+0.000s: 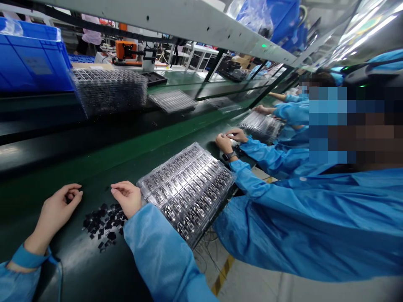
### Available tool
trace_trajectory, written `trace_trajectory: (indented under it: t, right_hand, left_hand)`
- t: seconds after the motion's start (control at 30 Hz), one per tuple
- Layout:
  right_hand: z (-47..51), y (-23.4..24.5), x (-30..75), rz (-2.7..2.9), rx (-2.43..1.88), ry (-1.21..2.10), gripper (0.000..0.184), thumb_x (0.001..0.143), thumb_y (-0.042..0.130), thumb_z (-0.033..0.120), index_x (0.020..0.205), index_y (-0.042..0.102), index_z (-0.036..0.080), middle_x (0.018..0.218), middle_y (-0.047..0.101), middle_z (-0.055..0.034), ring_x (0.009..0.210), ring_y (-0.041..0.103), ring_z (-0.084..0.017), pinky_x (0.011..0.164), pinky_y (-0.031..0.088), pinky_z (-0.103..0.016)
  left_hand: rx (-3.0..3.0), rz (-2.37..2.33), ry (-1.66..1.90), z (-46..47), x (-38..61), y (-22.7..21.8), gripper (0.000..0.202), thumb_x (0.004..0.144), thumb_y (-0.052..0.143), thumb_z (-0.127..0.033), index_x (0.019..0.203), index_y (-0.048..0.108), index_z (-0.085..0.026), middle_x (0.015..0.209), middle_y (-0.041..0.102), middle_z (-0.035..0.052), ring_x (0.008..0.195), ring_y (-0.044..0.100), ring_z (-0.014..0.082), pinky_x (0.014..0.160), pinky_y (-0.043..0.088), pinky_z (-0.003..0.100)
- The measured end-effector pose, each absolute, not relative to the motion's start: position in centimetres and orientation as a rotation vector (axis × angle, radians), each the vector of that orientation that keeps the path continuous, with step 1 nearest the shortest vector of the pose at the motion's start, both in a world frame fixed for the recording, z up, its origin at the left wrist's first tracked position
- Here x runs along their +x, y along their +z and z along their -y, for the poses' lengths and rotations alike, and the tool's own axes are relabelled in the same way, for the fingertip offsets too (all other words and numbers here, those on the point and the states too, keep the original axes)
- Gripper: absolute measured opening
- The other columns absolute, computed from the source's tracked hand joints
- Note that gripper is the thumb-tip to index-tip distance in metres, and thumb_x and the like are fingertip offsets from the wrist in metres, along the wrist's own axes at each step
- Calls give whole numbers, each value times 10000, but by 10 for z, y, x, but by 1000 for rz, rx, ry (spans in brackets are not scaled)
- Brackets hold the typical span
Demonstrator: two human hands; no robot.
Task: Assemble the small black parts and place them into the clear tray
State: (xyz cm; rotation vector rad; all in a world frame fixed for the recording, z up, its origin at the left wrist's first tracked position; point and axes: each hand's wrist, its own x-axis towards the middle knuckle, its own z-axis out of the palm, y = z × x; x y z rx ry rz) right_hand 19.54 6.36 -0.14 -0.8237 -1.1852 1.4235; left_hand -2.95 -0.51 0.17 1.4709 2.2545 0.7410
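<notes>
Over the dark green bench, my left hand (58,209) is half curled, with a small gap between thumb and index finger and nothing visible in it. A blue band with a cord circles that wrist. My right hand (128,198) pinches with thumb and index finger; whatever is between the tips is too small to make out. Below and between both hands lies a loose pile of small black square pieces (105,222). Right beside my right hand and sleeve, a clear plastic tray (197,147) holds rows of small circuit boards (171,209).
Clear trays are stacked (110,90) at the back left near a blue bin (31,58). Another flat tray (173,100) lies on the ledge. To the right, a co-worker's hands (231,140) work close to my tray. A metal beam (189,25) crosses overhead.
</notes>
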Motion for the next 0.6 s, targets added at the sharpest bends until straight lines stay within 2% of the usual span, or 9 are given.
trace_trajectory:
  t: [0.23, 0.6]
  right_hand:
    - [-63, 0, 195, 1195, -841, 1407, 89, 739, 764, 237, 818, 803, 226, 850, 714, -44, 724, 657, -169, 659, 534, -273]
    - [-64, -3, 195, 1216, -853, 1441, 126, 770, 737, 261, 871, 800, 217, 871, 741, -50, 742, 681, -183, 684, 553, -286]
  left_hand:
    - [1466, -2274, 754, 5, -29, 2, 424, 797, 576, -542, 1088, 638, -239, 881, 695, -4, 780, 640, 175, 694, 478, 258]
    - [1531, -2250, 833, 4, -26, 3, 418, 821, 563, -529, 1087, 654, -220, 871, 700, 19, 756, 632, 171, 689, 483, 251]
